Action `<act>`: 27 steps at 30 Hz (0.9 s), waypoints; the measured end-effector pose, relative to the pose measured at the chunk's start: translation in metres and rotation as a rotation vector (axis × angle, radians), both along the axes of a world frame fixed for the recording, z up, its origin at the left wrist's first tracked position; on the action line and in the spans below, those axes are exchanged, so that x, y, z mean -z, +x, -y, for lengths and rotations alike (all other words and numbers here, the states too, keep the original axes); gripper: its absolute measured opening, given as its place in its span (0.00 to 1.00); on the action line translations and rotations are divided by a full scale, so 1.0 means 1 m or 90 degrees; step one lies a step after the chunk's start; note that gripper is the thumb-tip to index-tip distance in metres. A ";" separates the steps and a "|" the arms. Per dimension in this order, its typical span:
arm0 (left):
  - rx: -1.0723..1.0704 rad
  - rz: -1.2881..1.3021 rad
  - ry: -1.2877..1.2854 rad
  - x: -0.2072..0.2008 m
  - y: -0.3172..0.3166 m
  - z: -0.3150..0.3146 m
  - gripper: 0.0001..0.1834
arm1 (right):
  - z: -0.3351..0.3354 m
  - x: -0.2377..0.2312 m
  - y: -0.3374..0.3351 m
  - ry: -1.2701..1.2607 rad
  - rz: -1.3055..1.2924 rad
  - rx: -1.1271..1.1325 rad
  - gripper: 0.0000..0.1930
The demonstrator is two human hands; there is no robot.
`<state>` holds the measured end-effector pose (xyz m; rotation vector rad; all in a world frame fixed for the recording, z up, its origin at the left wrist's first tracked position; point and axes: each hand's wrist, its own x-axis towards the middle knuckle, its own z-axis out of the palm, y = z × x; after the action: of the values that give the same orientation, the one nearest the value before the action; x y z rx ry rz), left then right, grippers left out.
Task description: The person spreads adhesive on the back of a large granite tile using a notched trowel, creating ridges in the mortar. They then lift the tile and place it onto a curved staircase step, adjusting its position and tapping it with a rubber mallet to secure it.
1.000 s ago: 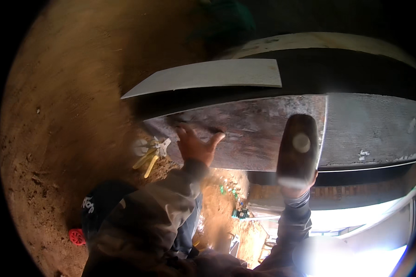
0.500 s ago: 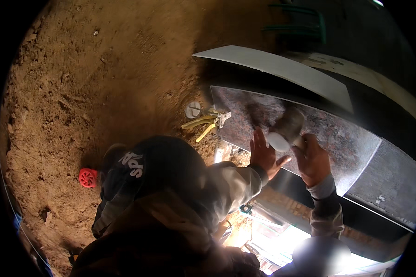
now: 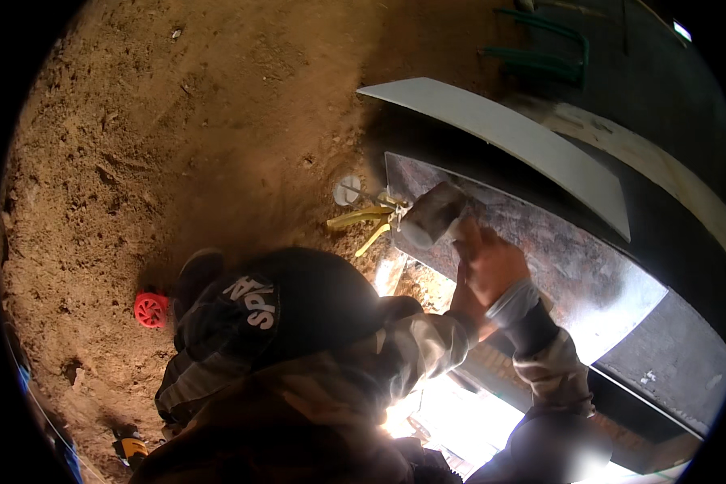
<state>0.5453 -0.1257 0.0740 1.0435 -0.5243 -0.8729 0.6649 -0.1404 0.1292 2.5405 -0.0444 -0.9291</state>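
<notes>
My right hand (image 3: 492, 262) is closed round the handle of a mallet (image 3: 434, 214) with a thick, dull cylindrical head and a pale end. The mallet head hangs over the left end of a speckled reddish-grey stone tile (image 3: 548, 250); I cannot tell whether they touch. Partly behind my right hand and wrist is my left hand (image 3: 467, 303), near the tile's near edge, its fingers hidden. Just left of the mallet head lie yellow-handled pliers (image 3: 367, 222), their jaws near the tile's corner.
A grey tile (image 3: 673, 355) adjoins the speckled one on the right. Beyond them stands a long pale panel (image 3: 508, 133). A round whitish disc (image 3: 347, 190) and a red wheel-shaped object (image 3: 151, 310) rest on bare soil. A green chair-like frame (image 3: 581, 56) stands far right. Bright light glares below.
My right hand has carried the mallet left along the speckled tile. My left hand, earlier spread flat on the tile's near edge, is now mostly covered by the right. The view has shifted slightly.
</notes>
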 end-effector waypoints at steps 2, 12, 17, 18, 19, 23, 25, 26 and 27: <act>0.003 0.003 0.003 0.001 -0.001 -0.002 0.28 | -0.009 0.005 0.007 0.061 0.017 0.006 0.13; -0.015 0.017 0.019 -0.001 0.012 -0.002 0.27 | -0.003 0.033 0.016 0.110 -0.016 -0.001 0.15; -0.012 0.020 0.023 -0.001 0.012 -0.002 0.26 | -0.001 0.049 0.020 0.025 -0.036 0.025 0.13; -0.013 0.020 0.026 0.000 0.013 -0.003 0.26 | 0.000 0.051 0.020 0.041 -0.046 0.039 0.13; -0.013 0.021 0.027 -0.001 0.012 -0.004 0.26 | 0.004 0.054 0.020 0.056 -0.056 0.053 0.13; -0.015 0.024 0.024 -0.004 0.015 -0.005 0.25 | 0.007 0.060 0.022 -0.009 -0.047 0.050 0.14; -0.018 0.026 0.032 -0.003 0.013 -0.004 0.25 | -0.006 0.057 0.030 0.040 -0.068 0.032 0.13; -0.018 0.027 0.039 0.000 0.013 -0.004 0.25 | 0.001 0.064 0.029 0.026 -0.058 0.057 0.14; -0.018 0.029 0.037 -0.002 0.014 -0.005 0.25 | 0.008 0.068 0.029 0.002 -0.049 0.088 0.14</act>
<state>0.5590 -0.1210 0.0765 1.1226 -0.5239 -0.8457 0.6935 -0.1488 0.0609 2.5279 -0.1982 -1.0785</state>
